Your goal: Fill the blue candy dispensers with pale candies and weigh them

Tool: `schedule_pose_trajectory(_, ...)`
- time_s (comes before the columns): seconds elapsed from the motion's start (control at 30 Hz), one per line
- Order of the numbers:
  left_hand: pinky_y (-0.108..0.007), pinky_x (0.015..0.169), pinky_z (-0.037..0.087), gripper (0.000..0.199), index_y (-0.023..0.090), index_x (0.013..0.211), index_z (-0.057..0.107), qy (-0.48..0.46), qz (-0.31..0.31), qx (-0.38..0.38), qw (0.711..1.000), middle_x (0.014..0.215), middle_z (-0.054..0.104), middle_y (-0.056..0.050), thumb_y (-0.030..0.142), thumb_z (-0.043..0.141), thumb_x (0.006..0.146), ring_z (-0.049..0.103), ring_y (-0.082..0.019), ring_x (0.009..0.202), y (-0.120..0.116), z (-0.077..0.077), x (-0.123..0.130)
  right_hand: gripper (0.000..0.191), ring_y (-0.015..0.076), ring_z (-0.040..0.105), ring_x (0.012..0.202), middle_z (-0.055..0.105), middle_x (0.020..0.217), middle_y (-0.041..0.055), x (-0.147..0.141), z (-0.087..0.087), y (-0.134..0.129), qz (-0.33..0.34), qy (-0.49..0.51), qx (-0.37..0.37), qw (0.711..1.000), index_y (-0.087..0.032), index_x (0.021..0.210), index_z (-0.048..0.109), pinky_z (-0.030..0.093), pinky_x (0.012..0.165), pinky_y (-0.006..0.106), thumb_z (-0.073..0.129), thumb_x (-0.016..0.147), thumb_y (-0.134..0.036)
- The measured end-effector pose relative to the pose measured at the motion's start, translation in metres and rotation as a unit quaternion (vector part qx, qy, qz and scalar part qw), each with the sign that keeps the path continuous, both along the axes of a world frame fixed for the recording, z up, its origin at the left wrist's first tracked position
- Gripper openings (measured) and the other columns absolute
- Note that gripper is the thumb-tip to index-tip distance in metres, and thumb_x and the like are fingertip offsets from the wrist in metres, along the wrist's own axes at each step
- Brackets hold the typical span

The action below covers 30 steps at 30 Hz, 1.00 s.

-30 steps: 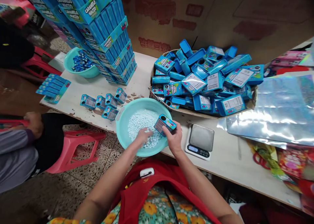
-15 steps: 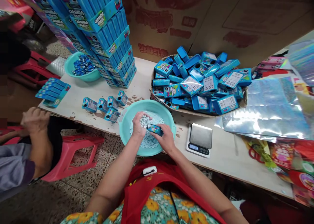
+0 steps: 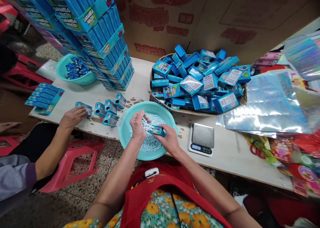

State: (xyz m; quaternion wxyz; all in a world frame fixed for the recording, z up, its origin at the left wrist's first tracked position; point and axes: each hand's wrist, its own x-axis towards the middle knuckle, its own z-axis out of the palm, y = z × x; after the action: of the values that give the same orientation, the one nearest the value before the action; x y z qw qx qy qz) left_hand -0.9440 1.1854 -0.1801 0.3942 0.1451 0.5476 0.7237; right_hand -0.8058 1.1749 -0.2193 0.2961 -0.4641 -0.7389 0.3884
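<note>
A turquoise basin (image 3: pixel 123 134) holding many small pale-blue candies (image 3: pixel 152 144) stands at the table's front edge. Over it my left hand (image 3: pixel 137 124) is cupped around a heap of the candies. My right hand (image 3: pixel 169 138) grips a small blue box (image 3: pixel 157 130), tilted with its end against the candies in my left hand. Several small blue boxes (image 3: pixel 110 119) stand on the table left of the basin. Whether candies are entering the box is too small to tell.
Another person's hand (image 3: pixel 73 117) touches a box at the left. Tall stacks of blue cartons (image 3: pixel 100 41) rise behind, beside a bowl of blue wrapped pieces (image 3: pixel 83 80). A carton heaped with blue boxes (image 3: pixel 191 85), a scale (image 3: pixel 202 139) and shiny sheets (image 3: pixel 267 105) are rightward.
The other person's hand has reached onto the table to the leftmost small box. My left hand has closed more around the candies, and the box in my right hand is tilted differently.
</note>
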Motion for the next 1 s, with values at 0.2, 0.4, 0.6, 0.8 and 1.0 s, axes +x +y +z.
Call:
schedule_pose_trajectory(0.2, -0.022, 0.049, 0.044, 0.03, 0.015, 0.066, 0.051, 0.003, -0.004, -0.006, 1.0, 0.057, 0.05, 0.004, 0.039, 0.067, 0.075, 0.049, -0.008, 0.046, -0.003, 0.001, 0.001, 0.037, 0.0247, 0.061, 0.097, 0.068, 0.102, 0.0037, 0.003, 0.007, 0.002, 0.004, 0.012, -0.026, 1.0, -0.023, 0.103, 0.063, 0.042, 0.086, 0.038, 0.077, 0.07, -0.033)
schedule_pose_trajectory(0.4, -0.021, 0.05, 0.043, 0.026, 0.016, 0.069, 0.052, 0.047, -0.016, -0.001, 0.999, 0.058, 0.052, 0.003, 0.037, 0.065, 0.077, 0.053, -0.009, 0.049, -0.006, 0.003, 0.006, 0.036, 0.0242, 0.06, 0.096, 0.068, 0.1, 0.0039, 0.003, 0.011, 0.005, 0.002, 0.035, -0.035, 0.999, -0.023, 0.102, 0.064, 0.043, 0.086, 0.038, 0.078, 0.069, -0.029)
schedule_pose_trajectory(0.6, -0.023, 0.056, 0.046, 0.024, 0.015, 0.071, 0.054, 0.063, -0.026, 0.002, 0.998, 0.061, 0.054, 0.002, 0.035, 0.066, 0.077, 0.055, -0.01, 0.053, -0.006, 0.007, 0.009, 0.034, 0.0244, 0.06, 0.095, 0.068, 0.099, 0.0036, 0.005, 0.014, 0.006, 0.001, 0.037, -0.039, 0.999, -0.023, 0.101, 0.064, 0.044, 0.084, 0.037, 0.076, 0.07, -0.029)
schedule_pose_trajectory(0.8, -0.023, 0.06, 0.046, 0.02, 0.015, 0.074, 0.057, 0.106, -0.051, 0.023, 0.993, 0.064, 0.058, 0.001, 0.034, 0.061, 0.082, 0.057, -0.011, 0.056, -0.01, 0.007, 0.014, 0.035, 0.0234, 0.06, 0.094, 0.068, 0.098, 0.003, 0.004, 0.013, 0.006, -0.012, 0.07, -0.067, 0.995, -0.023, 0.101, 0.064, 0.044, 0.085, 0.036, 0.077, 0.069, -0.03)
schedule_pose_trajectory(1.0, -0.023, 0.056, 0.044, 0.023, 0.016, 0.074, 0.057, 0.097, -0.134, 0.014, 0.986, 0.065, 0.059, -0.001, 0.037, 0.059, 0.081, 0.058, -0.012, 0.055, -0.01, 0.007, 0.008, 0.036, 0.0223, 0.06, 0.093, 0.067, 0.097, 0.0026, 0.004, 0.003, 0.011, -0.026, 0.117, -0.108, 0.987, -0.022, 0.1, 0.066, 0.045, 0.085, 0.036, 0.077, 0.067, -0.032)
